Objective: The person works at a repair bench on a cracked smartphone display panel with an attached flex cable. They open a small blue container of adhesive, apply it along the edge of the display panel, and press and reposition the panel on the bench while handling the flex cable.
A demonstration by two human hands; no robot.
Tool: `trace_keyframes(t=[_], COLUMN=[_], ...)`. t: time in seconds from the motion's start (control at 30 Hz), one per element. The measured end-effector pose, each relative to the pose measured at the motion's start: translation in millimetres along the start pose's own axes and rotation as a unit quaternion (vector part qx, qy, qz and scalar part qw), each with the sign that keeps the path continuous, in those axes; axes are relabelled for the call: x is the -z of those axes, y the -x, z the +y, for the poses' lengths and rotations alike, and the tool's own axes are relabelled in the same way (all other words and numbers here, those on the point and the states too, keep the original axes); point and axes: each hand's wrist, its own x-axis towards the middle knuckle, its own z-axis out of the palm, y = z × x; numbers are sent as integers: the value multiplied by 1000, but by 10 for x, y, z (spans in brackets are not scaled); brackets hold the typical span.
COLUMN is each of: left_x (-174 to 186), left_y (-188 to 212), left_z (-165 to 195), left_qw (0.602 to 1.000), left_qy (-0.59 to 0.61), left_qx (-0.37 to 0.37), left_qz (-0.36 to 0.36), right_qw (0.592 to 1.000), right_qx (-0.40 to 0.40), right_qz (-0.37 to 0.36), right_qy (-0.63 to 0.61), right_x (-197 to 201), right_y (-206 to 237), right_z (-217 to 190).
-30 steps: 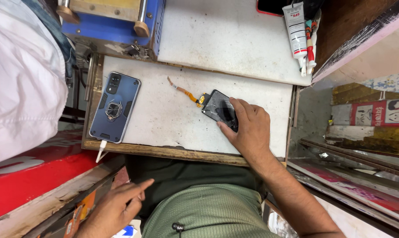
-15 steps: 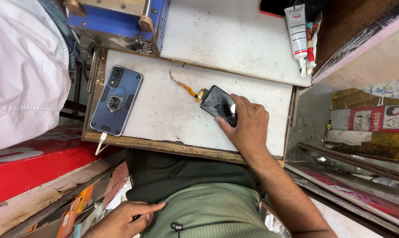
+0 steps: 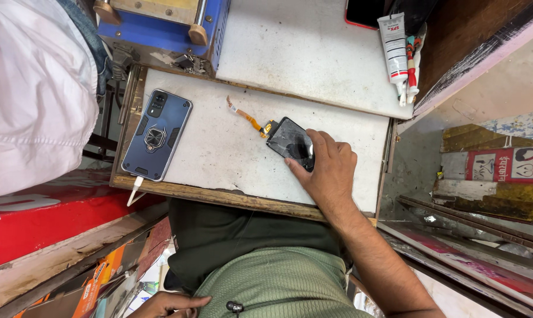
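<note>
A glossy black screen panel (image 3: pixel 291 144) is seen under the right hand (image 3: pixel 331 171), with an orange-and-gold ribbon cable (image 3: pixel 248 118) trailing from it. The work board (image 3: pixel 231 153) is coloured off-white, edged in worn brown wood. A dark blue phone case (image 3: pixel 157 134) is fitted with a white cable (image 3: pixel 134 189). A white tube (image 3: pixel 392 44) is printed in red and black. The shirt (image 3: pixel 278 282) is olive green, and the machine (image 3: pixel 160 29) blue. Beside the left hand (image 3: pixel 169 305), what may be orange packaging (image 3: pixel 92 282) is glimpsed.

A worn white worktop (image 3: pixel 231 153) bears a blue-cased phone (image 3: pixel 158 134) and a seemingly cracked black screen (image 3: pixel 290 143).
</note>
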Motion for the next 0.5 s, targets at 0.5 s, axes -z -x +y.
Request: trace_keyframes(t=[0.5], left_x=[-158], left_y=[166], left_z=[-191], left_qw=[985], left_qy=[139], left_qx=[85], left_qz=[49], right_qw=[1000], right_qx=[-10], right_qz=[-9], right_qy=[18], right_x=[-76], right_y=[-4], right_z=[24])
